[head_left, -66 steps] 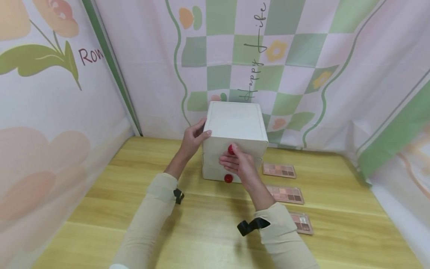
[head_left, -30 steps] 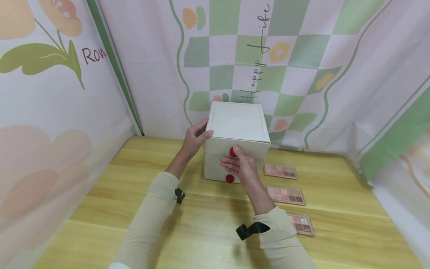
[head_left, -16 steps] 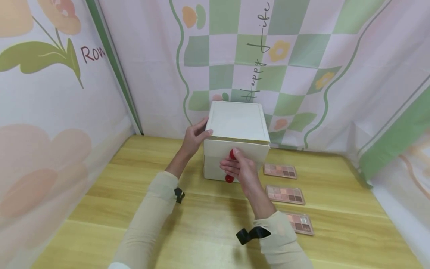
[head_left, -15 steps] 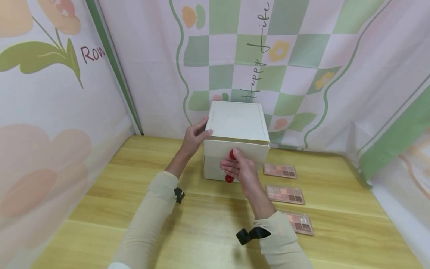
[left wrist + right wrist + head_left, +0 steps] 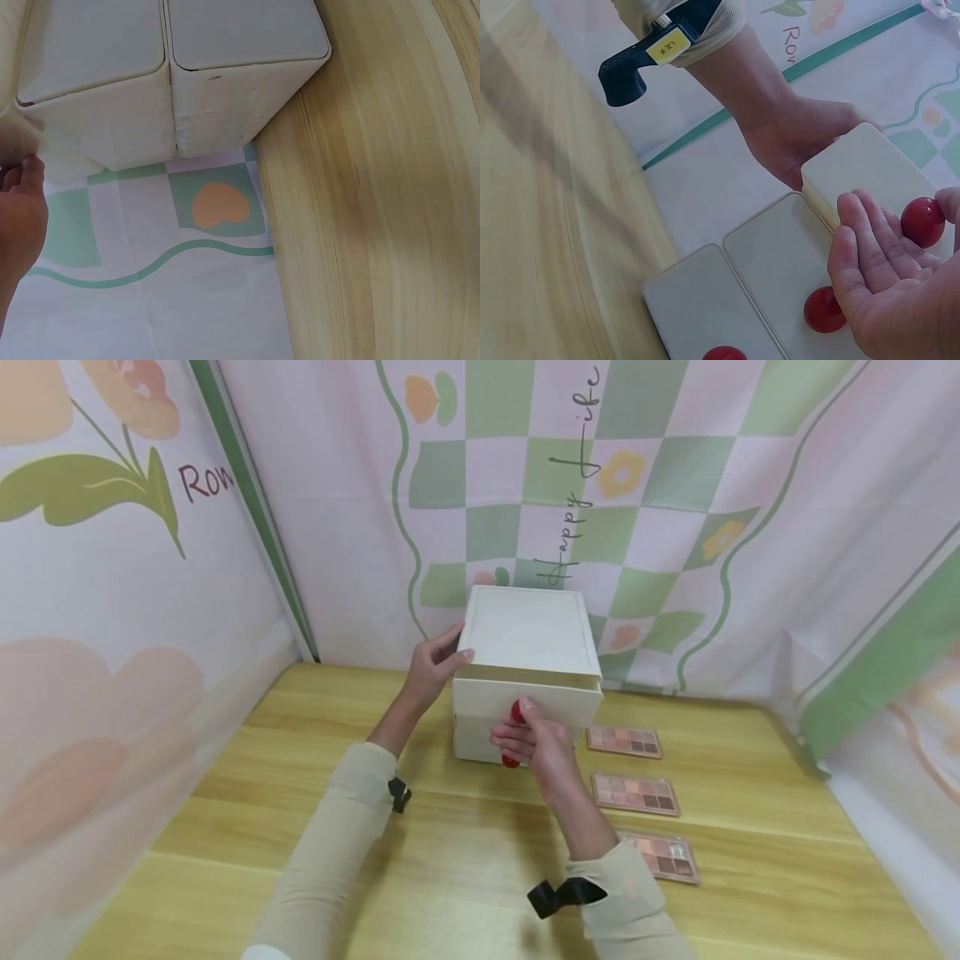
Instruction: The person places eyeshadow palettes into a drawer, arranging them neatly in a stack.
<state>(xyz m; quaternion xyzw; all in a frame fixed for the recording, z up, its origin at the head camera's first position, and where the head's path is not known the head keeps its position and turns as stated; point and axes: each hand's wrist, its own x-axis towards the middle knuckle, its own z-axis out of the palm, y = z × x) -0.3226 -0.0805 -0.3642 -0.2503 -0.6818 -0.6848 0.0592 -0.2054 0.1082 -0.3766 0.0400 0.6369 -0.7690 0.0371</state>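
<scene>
A white drawer cabinet [image 5: 528, 631] stands on the wooden table, its drawer fronts bearing round red knobs. The top drawer [image 5: 480, 697] is pulled out a little, and a gap shows under the cabinet's top. My right hand [image 5: 551, 747] pinches the upper red knob [image 5: 922, 222] between thumb and index finger, the other fingers extended below it. My left hand [image 5: 431, 668] rests against the cabinet's upper left side, thumb at the top front edge. In the right wrist view, a middle knob [image 5: 825, 309] and a bottom knob [image 5: 724, 353] show on the lower drawers.
To the right of the cabinet lie three eyeshadow palettes, the far one [image 5: 624, 741], the middle one [image 5: 636, 793] and the near one [image 5: 667, 858], partly behind the right sleeve. A patterned curtain [image 5: 337, 527] hangs close behind the cabinet.
The top drawer has come out from its closed position toward me, the right hand moving slightly down and nearer with its knob. The left hand has stayed at the cabinet's side.
</scene>
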